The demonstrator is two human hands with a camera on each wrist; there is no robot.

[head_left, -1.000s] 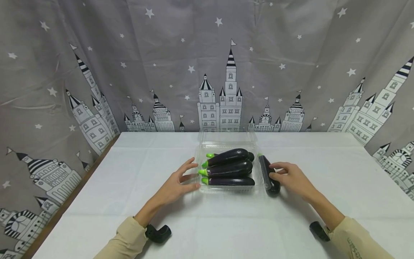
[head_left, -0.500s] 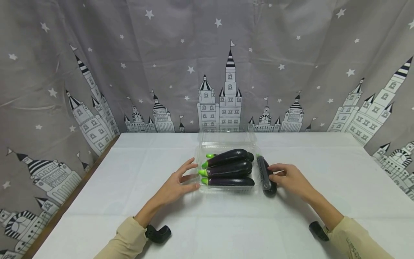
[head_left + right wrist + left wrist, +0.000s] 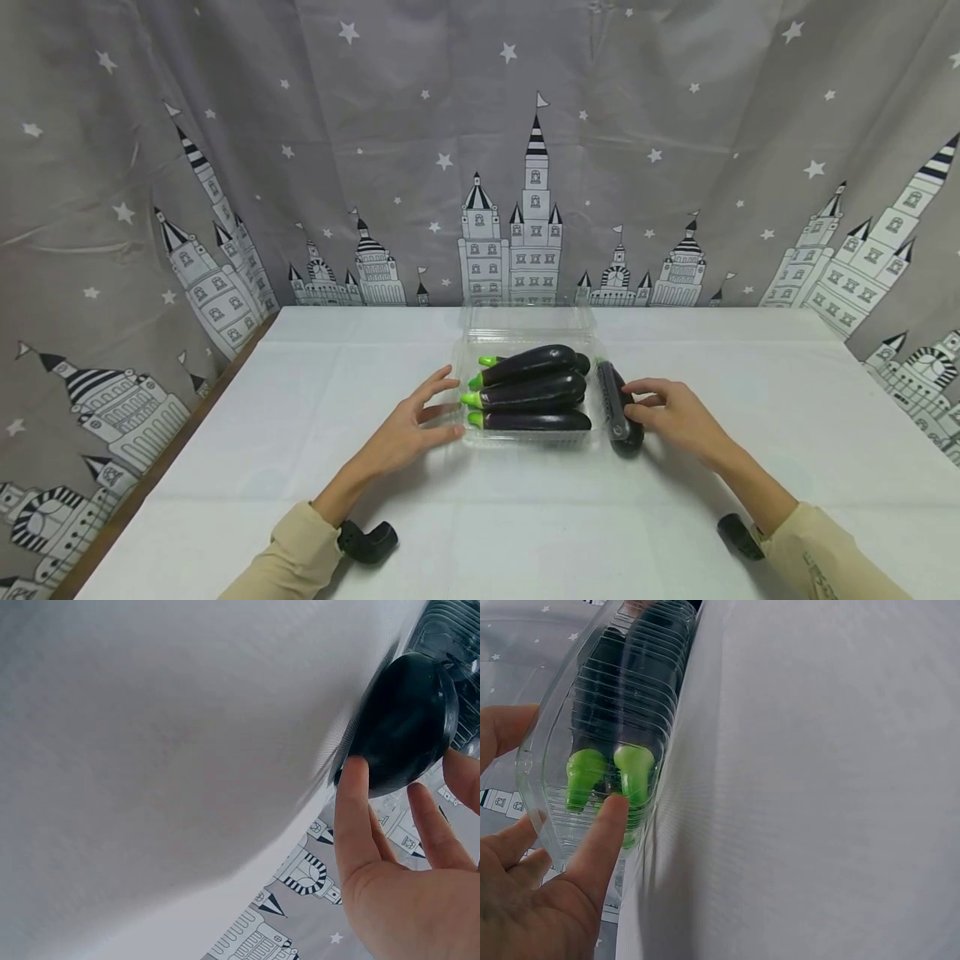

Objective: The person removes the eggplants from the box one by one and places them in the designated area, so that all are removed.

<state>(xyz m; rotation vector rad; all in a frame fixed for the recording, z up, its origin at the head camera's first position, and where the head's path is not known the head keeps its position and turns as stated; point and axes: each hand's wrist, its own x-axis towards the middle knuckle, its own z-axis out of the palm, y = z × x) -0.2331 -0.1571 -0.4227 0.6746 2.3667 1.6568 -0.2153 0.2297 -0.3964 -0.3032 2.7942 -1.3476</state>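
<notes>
A clear plastic container [image 3: 528,436] stands on the white cloth with several dark eggplants [image 3: 534,390] inside, their green stems toward the left. My left hand [image 3: 405,429] is at the container's left wall, fingers spread; in the left wrist view its fingertips rest against the clear plastic. One more eggplant [image 3: 632,440] lies lengthwise along the outside of the right wall, partly seen through the plastic. My right hand [image 3: 678,417] touches that eggplant's right side with extended fingertips. From the right wrist view, its rounded dark end [image 3: 405,724] sits against those fingertips.
The container's transparent lid [image 3: 527,317] stands open at the back. Black wrist devices [image 3: 367,542] are on both wrists. A grey curtain [image 3: 480,167] with castles and stars hangs behind the table, whose brown left edge [image 3: 187,425] shows.
The eggplant beside the container has shifted a little left, up against the right wall, with my right fingertips following it. My left hand and the container have stayed in place.
</notes>
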